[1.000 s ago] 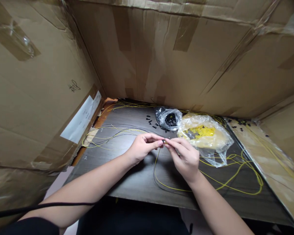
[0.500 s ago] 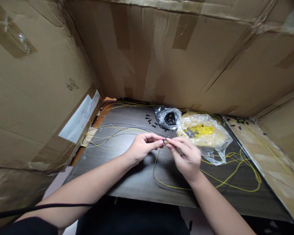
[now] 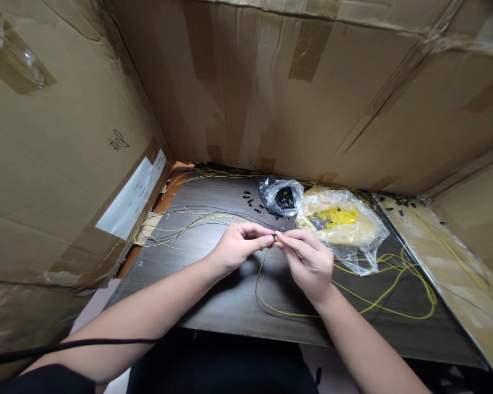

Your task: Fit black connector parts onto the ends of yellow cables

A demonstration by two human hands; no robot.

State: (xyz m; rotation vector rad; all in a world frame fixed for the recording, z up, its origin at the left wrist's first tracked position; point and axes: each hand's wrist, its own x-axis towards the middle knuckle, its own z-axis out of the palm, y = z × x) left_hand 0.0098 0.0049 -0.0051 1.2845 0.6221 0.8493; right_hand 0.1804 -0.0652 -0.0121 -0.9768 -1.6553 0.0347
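Observation:
Above the middle of the dark table, my left hand (image 3: 239, 247) pinches a small black connector (image 3: 275, 238) between thumb and forefinger. My right hand (image 3: 310, 265) is closed in a pinch at the other side of it, fingertips meeting those of the left. Something small and yellowish shows between the right fingertips, likely a wire end or seal; the fingers hide most of it. A thin yellow wire (image 3: 290, 313) with a dark wire beside it loops on the table below my hands and passes under my right wrist.
Behind my hands lie a clear bag of small black parts (image 3: 286, 198) and a clear bag of small yellow pieces (image 3: 345, 216). Loose black connectors (image 3: 246, 197) lie left of them. More yellow wires (image 3: 189, 221) spread at left. Cardboard walls (image 3: 238, 98) enclose the table.
My right hand has shifted slightly left, and its fingertips now sit closer against the connector. My left hand keeps its pinch. The view has moved a little.

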